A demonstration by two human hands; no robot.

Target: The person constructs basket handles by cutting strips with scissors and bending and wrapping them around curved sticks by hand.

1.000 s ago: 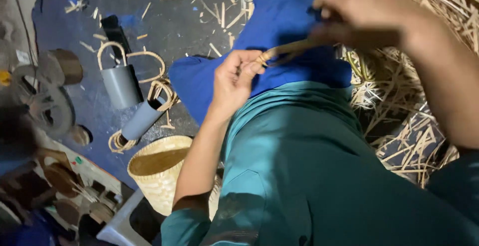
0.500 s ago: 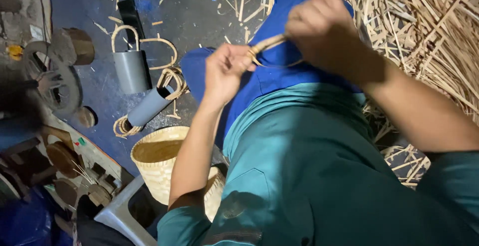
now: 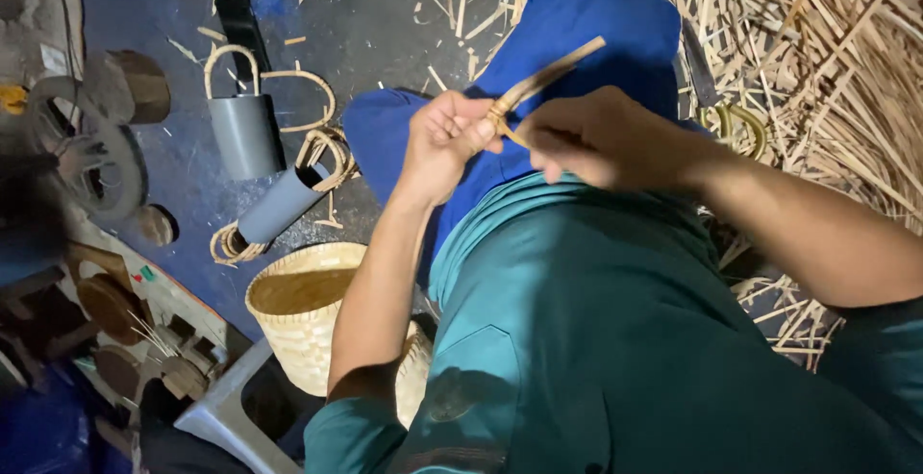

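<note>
Both hands meet above the lap, over blue trousers [image 3: 577, 12]. The left hand [image 3: 444, 142] curls its fingers shut around a bent cane strip [image 3: 538, 80] — its free end slants up to the right. The right hand [image 3: 601, 137] pinches the strip's lower part (fingertips hidden). A woven basket [image 3: 298, 315] sits below — a grey cylinder [image 3: 242, 133] farther left.

Matt woven cane basket [image 3: 298, 315], smooth grey plastic pipes [image 3: 243, 135]

The cane strip [image 3: 538, 80] was tan, the trousers [image 3: 586, 22] bright blue, the shirt [image 3: 615, 339] teal, the woven basket [image 3: 298, 315] pale straw, the pipes [image 3: 245, 133] grey.
</note>
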